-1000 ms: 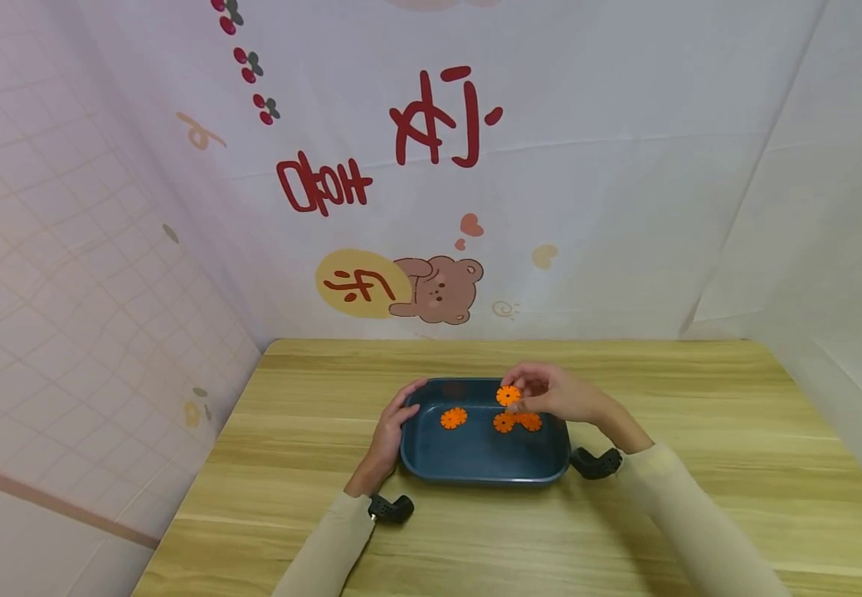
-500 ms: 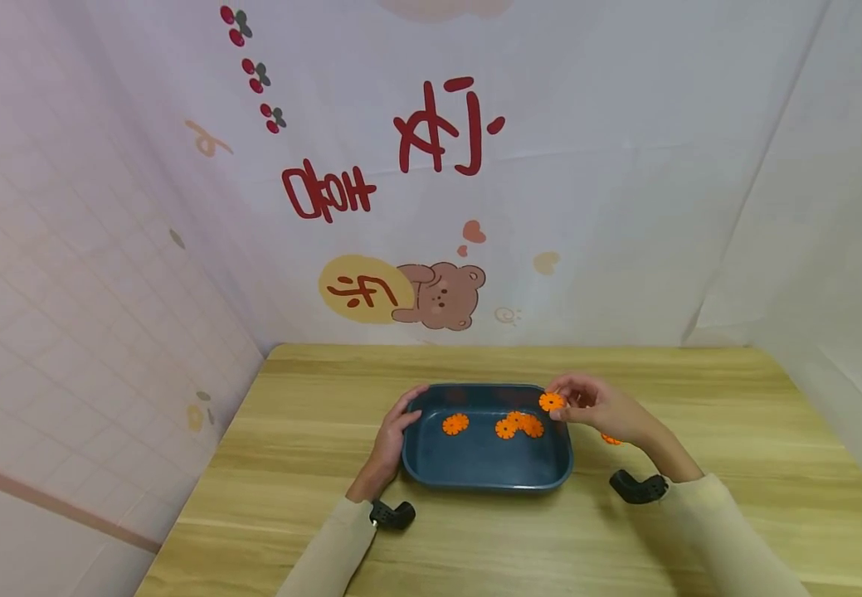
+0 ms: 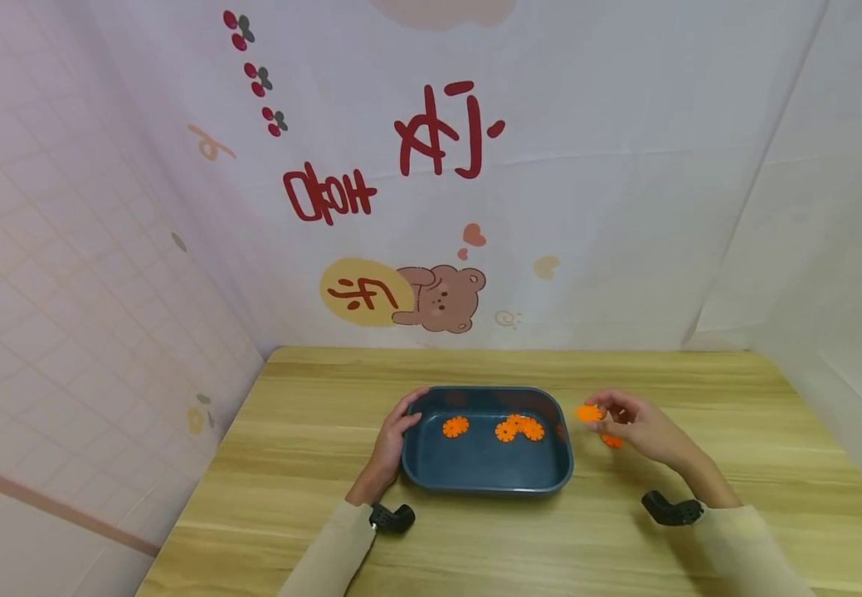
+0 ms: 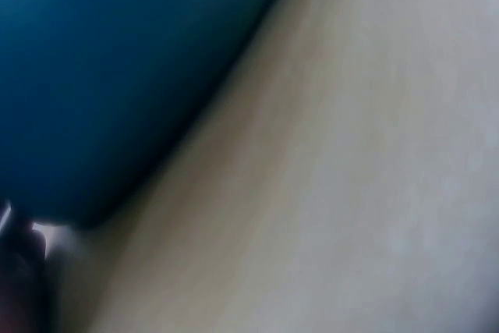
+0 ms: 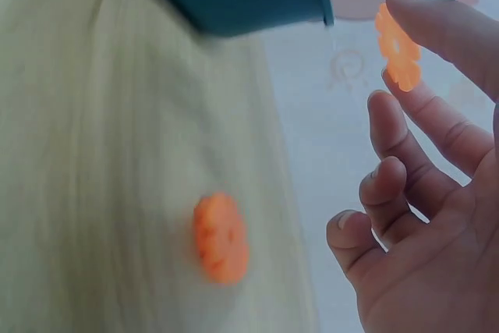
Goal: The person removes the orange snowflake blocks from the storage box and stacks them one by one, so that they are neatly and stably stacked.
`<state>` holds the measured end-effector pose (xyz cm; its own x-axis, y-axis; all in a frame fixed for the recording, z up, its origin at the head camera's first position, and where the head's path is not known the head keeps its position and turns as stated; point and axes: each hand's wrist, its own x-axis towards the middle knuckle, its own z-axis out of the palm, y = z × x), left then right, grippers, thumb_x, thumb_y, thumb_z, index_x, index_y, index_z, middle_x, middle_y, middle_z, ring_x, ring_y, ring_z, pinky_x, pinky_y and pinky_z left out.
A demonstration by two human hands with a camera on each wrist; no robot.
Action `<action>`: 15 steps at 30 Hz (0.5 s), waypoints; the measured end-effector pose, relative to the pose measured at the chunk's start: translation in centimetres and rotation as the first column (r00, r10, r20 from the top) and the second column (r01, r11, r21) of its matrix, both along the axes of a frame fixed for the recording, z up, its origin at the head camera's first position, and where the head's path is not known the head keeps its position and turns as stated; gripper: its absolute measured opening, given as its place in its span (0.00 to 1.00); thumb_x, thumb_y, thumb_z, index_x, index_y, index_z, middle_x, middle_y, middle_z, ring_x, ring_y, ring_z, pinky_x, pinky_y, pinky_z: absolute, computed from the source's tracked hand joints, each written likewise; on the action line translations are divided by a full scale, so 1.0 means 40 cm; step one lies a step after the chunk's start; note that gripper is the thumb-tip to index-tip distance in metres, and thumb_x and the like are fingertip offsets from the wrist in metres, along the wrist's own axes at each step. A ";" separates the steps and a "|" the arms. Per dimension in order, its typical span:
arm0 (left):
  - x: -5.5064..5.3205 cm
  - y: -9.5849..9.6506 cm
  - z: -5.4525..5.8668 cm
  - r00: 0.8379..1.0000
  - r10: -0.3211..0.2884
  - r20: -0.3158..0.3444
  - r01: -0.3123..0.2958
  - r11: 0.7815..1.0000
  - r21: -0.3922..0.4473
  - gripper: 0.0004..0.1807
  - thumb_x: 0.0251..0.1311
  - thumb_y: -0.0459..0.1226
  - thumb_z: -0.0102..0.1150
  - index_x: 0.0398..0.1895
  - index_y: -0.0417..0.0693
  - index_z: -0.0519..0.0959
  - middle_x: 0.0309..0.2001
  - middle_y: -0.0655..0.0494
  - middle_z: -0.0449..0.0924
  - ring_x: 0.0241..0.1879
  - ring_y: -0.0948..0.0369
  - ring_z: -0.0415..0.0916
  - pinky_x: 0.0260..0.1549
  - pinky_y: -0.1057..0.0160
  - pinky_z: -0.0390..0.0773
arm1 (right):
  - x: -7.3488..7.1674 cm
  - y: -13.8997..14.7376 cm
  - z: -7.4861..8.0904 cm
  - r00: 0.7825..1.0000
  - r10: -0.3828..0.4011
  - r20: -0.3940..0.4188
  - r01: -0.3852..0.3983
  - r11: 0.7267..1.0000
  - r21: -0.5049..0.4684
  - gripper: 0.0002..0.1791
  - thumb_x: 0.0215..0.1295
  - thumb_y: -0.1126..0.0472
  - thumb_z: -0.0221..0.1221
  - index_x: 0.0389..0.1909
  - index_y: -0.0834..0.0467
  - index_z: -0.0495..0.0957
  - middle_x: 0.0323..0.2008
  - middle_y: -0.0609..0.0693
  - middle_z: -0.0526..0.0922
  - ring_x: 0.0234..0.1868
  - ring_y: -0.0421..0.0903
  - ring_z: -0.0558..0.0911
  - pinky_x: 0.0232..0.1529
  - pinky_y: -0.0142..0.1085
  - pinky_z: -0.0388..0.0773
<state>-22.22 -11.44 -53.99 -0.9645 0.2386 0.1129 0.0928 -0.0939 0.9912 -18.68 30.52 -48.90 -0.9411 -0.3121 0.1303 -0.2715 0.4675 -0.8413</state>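
Farthest left, the left hand [image 3: 386, 444] has its fingers grasping the left wall of the blue tray [image 3: 475, 466] by the far corner, one digit lapped over the rim. My left wrist feed is too blurred to add much, so I take this from the head feed. I read it as a brace: an unheld tray might skid on the smooth tabletop [image 3: 251, 464].

Inside, left of middle: an overlapping orange pair [image 3: 456, 427], lying on the tray floor. Right of middle: an orange cluster [image 3: 520, 428], discs lapping one another. I judge both groups loose rather than arranged.

Past the right wall, in the air and apart from the tray: a single notched disc [image 3: 589, 413]. The right hand [image 3: 641, 429] pinches it between thumb and forefinger at opposite edges; the other fingers are bent and free. An edge hold seems sensible for so thin a piece, leaving its face uncovered.

Just beside that hand, on the tabletop, lies a further orange piece [image 5: 221, 238]. It looks thick, perhaps stacked; I cannot count layers. Its spot right of the tray puts it within easy reach, I judge.
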 end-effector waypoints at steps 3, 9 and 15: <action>0.001 0.001 0.002 1.000 -0.001 0.010 0.000 1.000 0.005 0.24 0.72 0.36 0.42 0.70 0.42 0.69 0.73 0.48 0.62 0.73 0.53 0.54 0.62 0.74 0.61 | 0.001 0.017 -0.015 1.000 -0.019 0.015 0.019 1.000 0.005 0.14 0.65 0.60 0.64 0.51 0.55 0.79 0.35 0.52 0.74 0.30 0.45 0.72 0.29 0.34 0.70; 0.001 0.001 0.006 1.000 0.006 0.020 -0.006 1.000 -0.005 0.24 0.72 0.36 0.42 0.69 0.42 0.69 0.73 0.49 0.62 0.74 0.53 0.53 0.63 0.73 0.59 | -0.002 0.045 -0.050 0.998 -0.048 0.038 0.048 0.999 -0.017 0.17 0.65 0.60 0.64 0.53 0.60 0.78 0.35 0.52 0.75 0.30 0.43 0.75 0.30 0.32 0.73; 0.001 0.001 0.008 1.000 0.000 0.012 0.000 1.000 -0.001 0.24 0.72 0.36 0.42 0.70 0.43 0.69 0.73 0.49 0.62 0.74 0.54 0.53 0.63 0.73 0.59 | 0.001 0.071 -0.077 0.993 -0.081 0.085 0.081 0.997 0.005 0.18 0.64 0.59 0.65 0.53 0.61 0.77 0.37 0.53 0.77 0.33 0.41 0.77 0.32 0.32 0.75</action>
<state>-22.20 -11.40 -53.69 -0.9659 0.2384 0.1010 0.0809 -0.0924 0.9924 -18.66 33.37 -51.97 -0.9710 -0.2342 0.0489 -0.1605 0.4861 -0.8590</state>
